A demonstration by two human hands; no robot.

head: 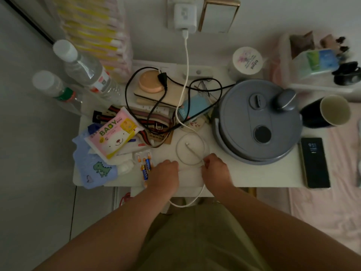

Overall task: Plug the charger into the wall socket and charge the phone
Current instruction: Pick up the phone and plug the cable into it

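A white charger [185,15] sits plugged in the wall socket [172,14] at the top. Its white cable [185,61] runs down onto the white table [254,175], coils in a loop, and its free plug end [187,143] lies inside the loop. My right hand [214,168] pinches the cable near the table's front edge. My left hand [165,173] rests curled on the table beside it, holding nothing that I can see. The black phone [314,163] lies face up at the table's right edge, screen lit, with no cable in it.
A grey round appliance [256,122] fills the right of the table, a dark mug [328,112] beside it. A black cord [156,106], baby wipes [113,133], batteries [145,167] and two water bottles [86,73] crowd the left. Pink bedding [322,212] lies at right.
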